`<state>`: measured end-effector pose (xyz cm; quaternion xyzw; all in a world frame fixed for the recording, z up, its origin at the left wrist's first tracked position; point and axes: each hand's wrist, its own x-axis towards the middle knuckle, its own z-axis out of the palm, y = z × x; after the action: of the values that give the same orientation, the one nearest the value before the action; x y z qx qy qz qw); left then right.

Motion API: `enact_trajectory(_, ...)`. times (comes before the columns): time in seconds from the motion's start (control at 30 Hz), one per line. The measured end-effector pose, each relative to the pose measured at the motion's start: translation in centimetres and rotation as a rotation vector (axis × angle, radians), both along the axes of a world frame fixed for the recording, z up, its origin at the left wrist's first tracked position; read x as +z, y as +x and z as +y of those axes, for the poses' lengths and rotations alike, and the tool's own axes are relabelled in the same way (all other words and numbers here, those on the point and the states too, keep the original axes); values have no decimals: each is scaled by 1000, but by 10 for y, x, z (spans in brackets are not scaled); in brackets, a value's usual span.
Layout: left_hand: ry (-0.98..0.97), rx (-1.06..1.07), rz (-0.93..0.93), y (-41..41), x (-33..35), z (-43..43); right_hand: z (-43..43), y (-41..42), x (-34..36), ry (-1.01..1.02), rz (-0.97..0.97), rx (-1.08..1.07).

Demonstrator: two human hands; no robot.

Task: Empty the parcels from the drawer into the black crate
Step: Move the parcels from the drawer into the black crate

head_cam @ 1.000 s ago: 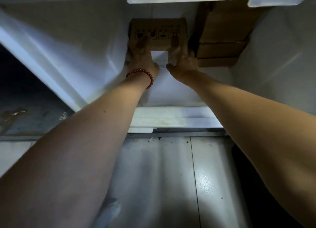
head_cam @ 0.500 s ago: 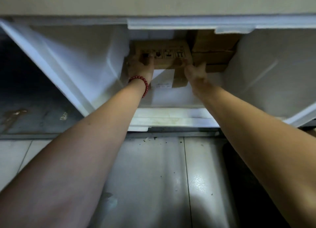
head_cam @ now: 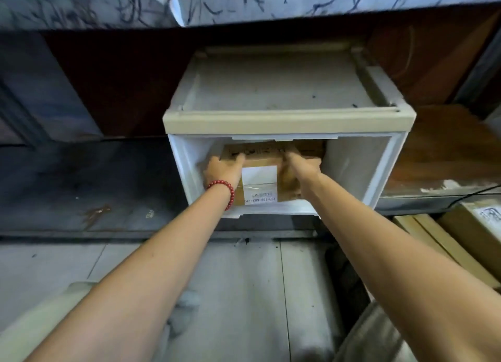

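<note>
Centre frame, inside the white drawer (head_cam: 180, 169): left hand (head_cam: 223, 169), red bead bracelet (head_cam: 220, 183) at the wrist, fingers curled round the cardboard parcel's (head_cam: 261, 159) left edge. White label (head_cam: 259, 181) printed roughly "159-K02", rest blurred. Right hand (head_cam: 299, 166) gripping the right side.

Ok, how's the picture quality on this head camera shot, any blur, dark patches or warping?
Head view: motion blur smears the top edge; the brown cardboard parcel with a white label is fairly sharp between the left hand and right hand; the white plastic drawer is brightly lit, its surroundings dim; wide-angle distortion stretches the forearms.
</note>
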<state>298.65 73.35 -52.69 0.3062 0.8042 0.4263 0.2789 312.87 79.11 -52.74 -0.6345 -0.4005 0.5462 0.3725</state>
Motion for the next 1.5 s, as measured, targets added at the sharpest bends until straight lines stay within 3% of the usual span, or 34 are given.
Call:
enact_trajectory(0.27, 25, -103, 3, 19, 29, -75, -84, 47, 19, -14, 29, 163)
enact_trajectory(0.53, 75, -321, 154, 37, 45, -115, -129, 92, 5, -52, 142, 205)
enact_trajectory(0.77, 147, -426, 258, 38, 39, -130, -148, 94, -4, 19, 25, 245)
enact_trajectory(0.93, 211, -283, 276, 33, 40, -119, -144, 78, -1, 52, 62, 211)
enact_trajectory(1.1, 147, -119, 272, 34, 27, -121, -139, 63, -8, 57, 13, 128)
enact_trajectory(1.2, 136, -105, 251, 31, 25, -124, -135, 62, -10, 21, -35, 121)
enact_trajectory(1.5, 153, -181, 171, 30, 23, -140, -134, 76, -17, 33, 54, 212)
